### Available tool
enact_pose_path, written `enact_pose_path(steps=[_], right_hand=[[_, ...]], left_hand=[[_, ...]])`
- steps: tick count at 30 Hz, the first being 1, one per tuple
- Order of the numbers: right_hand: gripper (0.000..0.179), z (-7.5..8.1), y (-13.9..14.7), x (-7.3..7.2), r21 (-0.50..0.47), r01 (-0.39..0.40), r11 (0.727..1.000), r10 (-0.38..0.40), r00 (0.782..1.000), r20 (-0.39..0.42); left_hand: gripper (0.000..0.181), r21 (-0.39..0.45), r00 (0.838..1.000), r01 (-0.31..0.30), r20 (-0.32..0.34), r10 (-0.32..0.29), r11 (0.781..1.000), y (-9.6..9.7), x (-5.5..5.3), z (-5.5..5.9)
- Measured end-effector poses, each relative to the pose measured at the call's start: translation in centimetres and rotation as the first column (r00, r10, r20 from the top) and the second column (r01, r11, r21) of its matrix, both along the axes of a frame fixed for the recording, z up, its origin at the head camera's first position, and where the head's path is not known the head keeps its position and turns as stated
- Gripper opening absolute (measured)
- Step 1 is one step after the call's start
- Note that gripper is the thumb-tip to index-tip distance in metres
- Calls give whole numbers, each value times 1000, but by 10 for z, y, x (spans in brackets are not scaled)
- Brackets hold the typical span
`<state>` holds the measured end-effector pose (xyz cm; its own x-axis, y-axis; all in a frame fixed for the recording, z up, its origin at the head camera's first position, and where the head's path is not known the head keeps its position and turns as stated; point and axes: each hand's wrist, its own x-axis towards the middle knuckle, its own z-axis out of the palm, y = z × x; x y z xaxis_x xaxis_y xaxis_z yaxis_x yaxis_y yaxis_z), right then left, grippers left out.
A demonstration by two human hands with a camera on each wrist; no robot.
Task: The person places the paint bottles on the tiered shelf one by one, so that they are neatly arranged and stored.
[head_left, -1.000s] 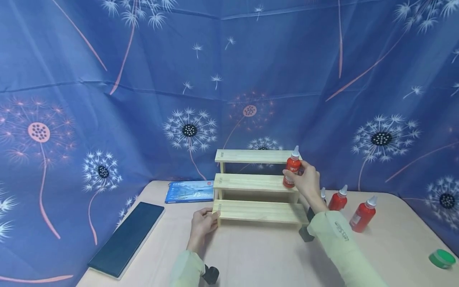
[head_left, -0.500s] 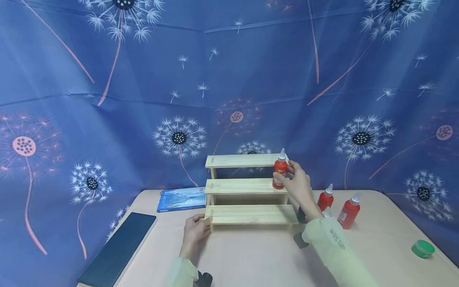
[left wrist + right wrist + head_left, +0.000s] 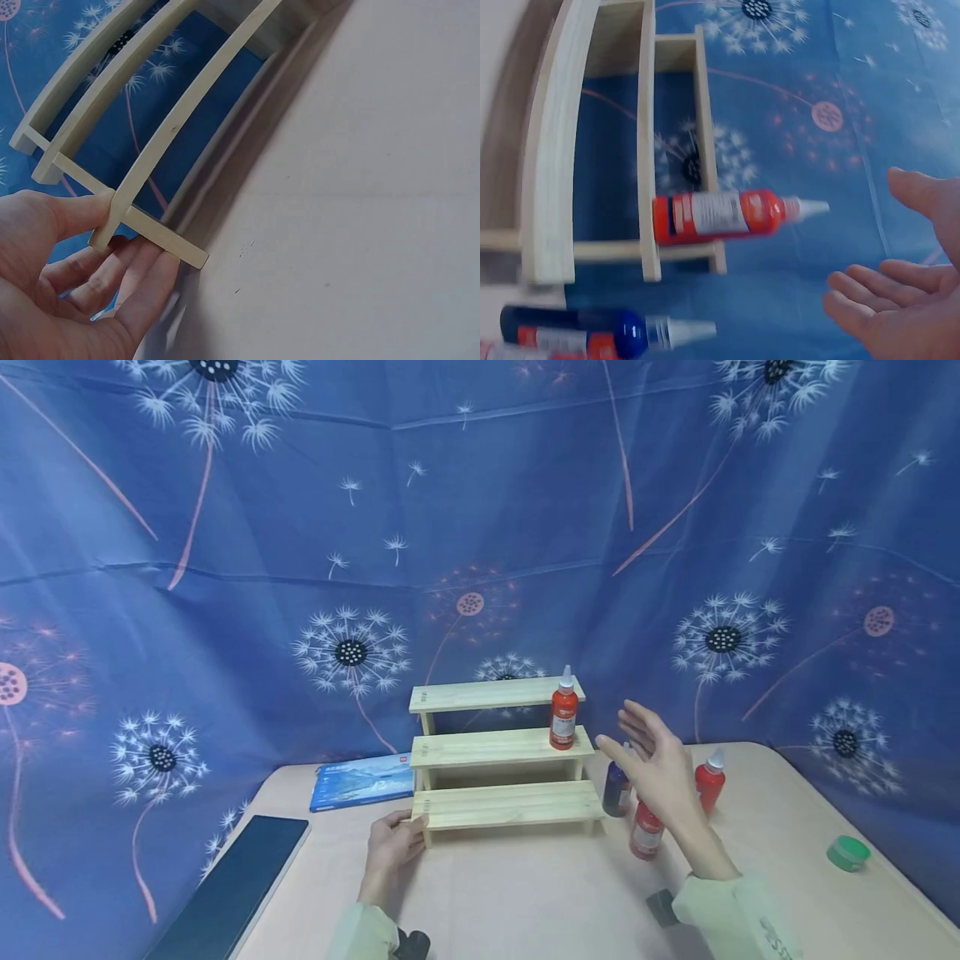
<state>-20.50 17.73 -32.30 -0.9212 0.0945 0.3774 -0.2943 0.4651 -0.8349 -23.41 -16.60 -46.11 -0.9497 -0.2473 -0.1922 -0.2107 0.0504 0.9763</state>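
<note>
A wooden three-tier shelf (image 3: 487, 747) stands on the table. At its left end my left hand (image 3: 388, 850) grips the lowest tier; in the left wrist view the thumb (image 3: 79, 215) lies against the plank's end and the fingers are under it by the leg. A red squeeze bottle (image 3: 564, 720) with a silver-grey nozzle is upright at the right end of the middle tier. My right hand (image 3: 663, 768) is apart from that bottle, to its right, fingers spread and holding nothing. Below and behind this hand are a dark blue bottle (image 3: 570, 330) and two more red bottles (image 3: 647, 833).
A blue flat box (image 3: 362, 783) lies left of the shelf, and a dark flat panel (image 3: 232, 885) lies nearer at the left. On the right of the table sits a green-lidded tub (image 3: 848, 853). A blue dandelion-print curtain (image 3: 480, 527) hangs right behind the table.
My right hand has let go of the red bottle on the middle tier and drawn back to the right, its fingers opening. My left hand keeps its grip on the shelf. The head view has shifted.
</note>
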Motion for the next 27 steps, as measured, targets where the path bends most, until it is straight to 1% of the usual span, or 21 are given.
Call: enact_pose_path(steps=[5,10,13,16,21,24,27], right_hand=[[71,-10,18,22,-9,82,997,-82,995,-57],[70,-28,35,35,-18,164,986,-165,985,-48],[72,-40,44,38,-24,195,980,-196,980,-22],[75,-51,51,39,-20,208,978,-208,978,12],[79,-66,58,38,-33,234,972,-229,968,107],[81,-75,61,37,-37,239,970,-231,961,152],[81,-84,65,37,-22,229,973,-222,960,171]], left_hand=[[41,3,1000,-3,-9,3,1000,-2,-1,4],[46,3,1000,18,1,-18,1000,-3,0,6],[46,-1,1000,25,3,-25,1000,-4,1,6],[45,4,1000,19,6,-19,1000,-4,1,5],[45,19,1000,19,9,-19,1000,-4,1,4],[47,23,1000,23,13,-24,999,-3,2,4],[47,24,1000,27,13,-28,999,-1,3,4]])
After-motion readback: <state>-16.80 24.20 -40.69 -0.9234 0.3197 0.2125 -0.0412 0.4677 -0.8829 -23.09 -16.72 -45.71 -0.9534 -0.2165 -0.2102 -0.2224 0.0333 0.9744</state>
